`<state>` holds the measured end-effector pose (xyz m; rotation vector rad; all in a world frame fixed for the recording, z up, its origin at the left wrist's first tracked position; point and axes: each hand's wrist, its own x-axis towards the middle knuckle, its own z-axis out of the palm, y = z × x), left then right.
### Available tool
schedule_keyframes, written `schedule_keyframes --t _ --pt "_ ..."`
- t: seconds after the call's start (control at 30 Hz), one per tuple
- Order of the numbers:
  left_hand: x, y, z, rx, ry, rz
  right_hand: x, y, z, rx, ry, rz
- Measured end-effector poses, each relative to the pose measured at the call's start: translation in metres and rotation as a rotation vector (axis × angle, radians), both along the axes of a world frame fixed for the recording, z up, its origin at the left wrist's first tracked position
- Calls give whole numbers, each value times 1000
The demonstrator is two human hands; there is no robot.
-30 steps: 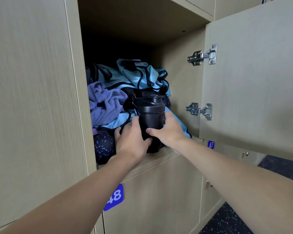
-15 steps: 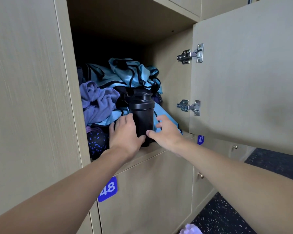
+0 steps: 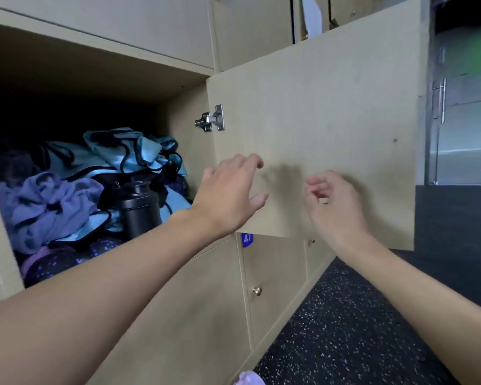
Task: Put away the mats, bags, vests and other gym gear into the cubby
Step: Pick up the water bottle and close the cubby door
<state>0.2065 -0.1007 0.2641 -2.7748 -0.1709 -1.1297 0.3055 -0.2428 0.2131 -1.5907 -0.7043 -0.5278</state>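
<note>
Two empty hands: the left hand (image 3: pixel 228 195) spread, the right hand (image 3: pixel 334 207) loosely curled, both before the open door (image 3: pixel 331 107); the black bottle (image 3: pixel 139 213) stands left of them.

I have both arms stretched forward, bare to the wrist. My left hand (image 3: pixel 228 194) is raised, palm down, fingers spread and lightly bent, empty. My right hand (image 3: pixel 334 202) sits beside it, apart, fingers loosely curled, empty.
</note>
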Motion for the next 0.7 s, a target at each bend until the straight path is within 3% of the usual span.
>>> schedule_keyframes --t 0.2,0.3,0.53,0.7 --pt "58 -102 29 270 23 -170 33 -90 0 59 -45 -291" --pt "80 -132 40 395 13 -182 53 -122 -1 44 27 -352" --pt "121 -168 53 680 54 -108 81 -153 -14 -96 332 40" --pt "133 -174 56 704 153 21 87 -156 -22 35 371 141"
